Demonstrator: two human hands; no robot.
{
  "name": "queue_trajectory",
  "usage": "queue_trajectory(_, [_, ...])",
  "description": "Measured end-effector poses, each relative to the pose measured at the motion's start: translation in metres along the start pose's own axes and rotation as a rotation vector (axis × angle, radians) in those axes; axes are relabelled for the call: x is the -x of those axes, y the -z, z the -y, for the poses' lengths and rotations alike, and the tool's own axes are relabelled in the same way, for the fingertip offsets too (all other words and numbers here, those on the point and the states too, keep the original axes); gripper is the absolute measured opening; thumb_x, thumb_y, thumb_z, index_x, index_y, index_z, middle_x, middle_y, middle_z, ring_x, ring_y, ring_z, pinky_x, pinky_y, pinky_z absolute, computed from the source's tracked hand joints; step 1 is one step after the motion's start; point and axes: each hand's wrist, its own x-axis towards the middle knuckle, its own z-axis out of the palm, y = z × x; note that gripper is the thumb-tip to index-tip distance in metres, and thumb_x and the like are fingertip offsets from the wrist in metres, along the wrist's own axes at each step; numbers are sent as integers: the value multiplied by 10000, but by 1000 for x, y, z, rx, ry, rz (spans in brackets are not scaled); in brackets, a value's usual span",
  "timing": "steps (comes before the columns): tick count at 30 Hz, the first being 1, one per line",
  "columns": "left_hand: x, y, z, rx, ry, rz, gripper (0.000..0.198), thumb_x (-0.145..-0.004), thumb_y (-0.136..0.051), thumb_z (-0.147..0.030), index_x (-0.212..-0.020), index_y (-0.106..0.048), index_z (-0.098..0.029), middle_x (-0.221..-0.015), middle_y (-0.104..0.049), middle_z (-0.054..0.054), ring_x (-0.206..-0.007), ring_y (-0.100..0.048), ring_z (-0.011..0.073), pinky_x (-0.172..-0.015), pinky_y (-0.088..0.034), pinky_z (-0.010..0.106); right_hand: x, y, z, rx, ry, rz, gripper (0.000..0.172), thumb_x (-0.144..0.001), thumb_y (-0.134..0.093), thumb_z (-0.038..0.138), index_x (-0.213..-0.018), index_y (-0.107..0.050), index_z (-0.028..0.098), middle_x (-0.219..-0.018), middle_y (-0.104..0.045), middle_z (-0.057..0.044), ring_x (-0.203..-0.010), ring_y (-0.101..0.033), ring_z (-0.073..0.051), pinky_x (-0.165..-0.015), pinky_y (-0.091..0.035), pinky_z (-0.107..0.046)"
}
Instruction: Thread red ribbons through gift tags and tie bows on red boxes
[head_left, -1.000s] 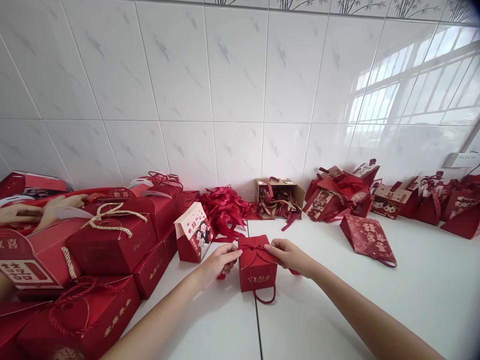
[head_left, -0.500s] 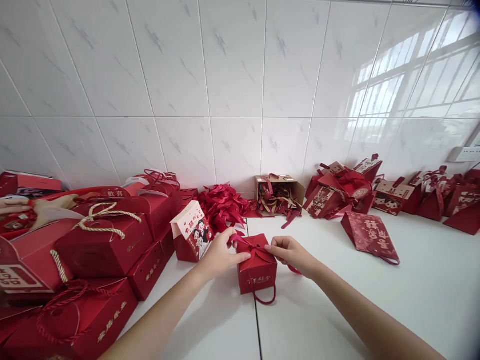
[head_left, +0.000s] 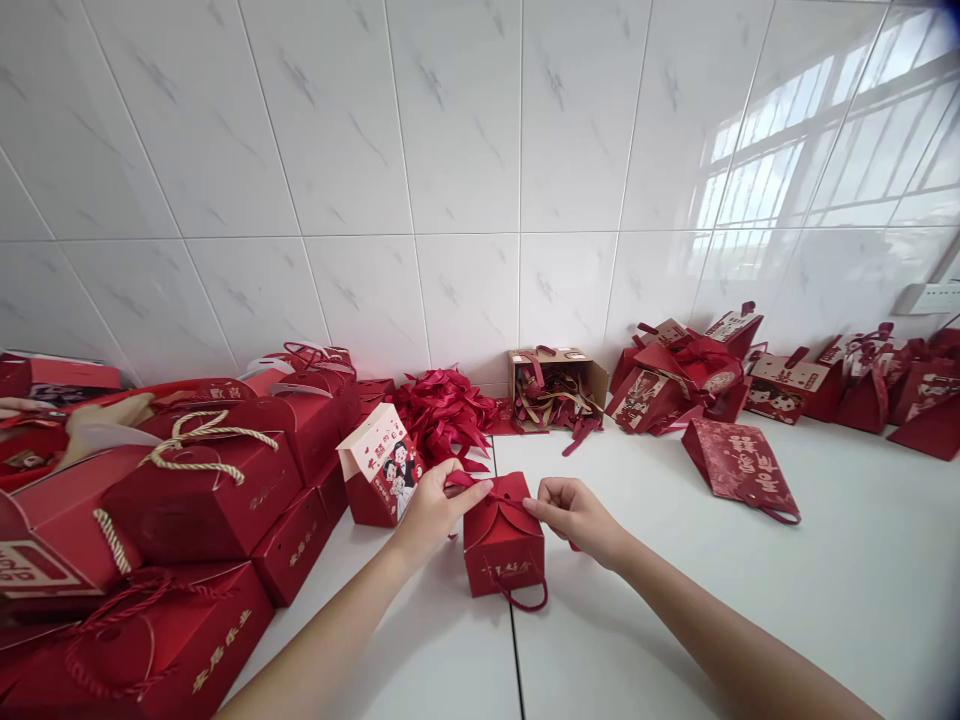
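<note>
A small red gift box [head_left: 504, 550] with gold lettering stands upright on the white table in front of me, its curved top flaps folded together. A red ribbon [head_left: 504, 497] crosses its top. My left hand [head_left: 439, 500] pinches the ribbon at the box's left side, thumb over the top edge. My right hand [head_left: 574, 512] is closed on the ribbon at the right side, with a tail showing below the fingers. A dark red cord handle [head_left: 531, 606] hangs down the box's front onto the table.
Stacked red boxes [head_left: 202, 490] fill the left, with part of another person's hand [head_left: 13, 407] at the far edge. A printed box [head_left: 381, 465], a ribbon heap [head_left: 446, 415] and an open carton [head_left: 600, 385] stand behind. Triangular boxes [head_left: 742, 470] lie to the right.
Both hands have drawn the ribbon outward, and its crossing on the box top looks tighter and flatter. The box appears slightly further left in view.
</note>
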Motion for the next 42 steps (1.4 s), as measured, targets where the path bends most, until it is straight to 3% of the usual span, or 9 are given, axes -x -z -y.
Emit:
queue_trajectory(9, [4,-2,9,8,26,25,460,-662,-751,-475,-650,-378,-207,-605,-445,-57,-593,-492,120,-567,-396,227,6,11,-1,-22,-33,3,513,-738,-697,605,-603,-417,196,-493,-340,92,-459,-253,-54,-428,-166,-215])
queue_trajectory(14, [7,-1,15,-45,-6,19,409,-722,-707,-480,-688,-408,-203,-645,-440,-55,-603,-458,113,-597,-389,232,10,19,-4,-99,-78,94,474,-780,-687,564,-623,-453,184,-488,-421,72,-449,-295,-53,-445,-177,-215])
queue_trajectory(20, [14,-5,16,-156,-91,2,314,-774,-661,-428,-730,-444,-206,-681,-444,-44,-627,-442,125,-607,-379,242,15,25,3,-257,-11,111,442,-764,-689,578,-660,-521,182,-543,-493,38,-521,-450,-93,-549,-352,-243])
queue_trajectory(22, [15,-9,13,-200,-145,-28,269,-781,-654,-392,-823,-455,-215,-761,-488,-24,-677,-478,141,-652,-409,263,16,23,9,-283,38,92,417,-767,-698,553,-662,-551,177,-577,-515,26,-564,-479,-105,-612,-389,-262])
queue_trajectory(25, [14,-14,4,-274,-273,-86,308,-769,-663,-341,-983,-473,-226,-1009,-539,50,-932,-537,204,-860,-427,342,16,17,17,-287,112,57,352,-800,-691,494,-682,-613,171,-639,-564,-4,-632,-509,-130,-682,-417,-286])
queue_trajectory(28, [14,-20,-10,-337,-368,-13,324,-745,-692,-343,-1009,-541,-229,-1111,-574,86,-1077,-526,252,-971,-386,389,16,13,21,-281,165,34,304,-824,-675,462,-724,-658,175,-692,-593,-17,-696,-532,-149,-726,-433,-298])
queue_trajectory(33, [11,-34,-29,-404,-360,104,302,-759,-692,-343,-1011,-554,-247,-889,-698,47,-883,-605,247,-882,-402,400,20,11,27,-239,223,55,296,-878,-618,452,-811,-705,178,-747,-628,-27,-766,-582,-164,-791,-466,-317])
queue_trajectory(37, [6,-38,-29,-430,-373,43,207,-805,-607,-277,-984,-506,-249,-708,-679,-10,-749,-607,215,-858,-393,389,26,12,34,-173,215,14,313,-886,-599,479,-861,-710,187,-740,-648,-29,-732,-601,-159,-752,-488,-306])
queue_trajectory(42, [4,-32,-24,-457,-430,-90,201,-777,-552,-198,-968,-502,-240,-675,-639,-18,-740,-589,214,-835,-387,372,25,12,32,56,153,-90,347,-909,-555,496,-1025,-672,190,-689,-681,-27,-716,-609,-175,-785,-477,-340])
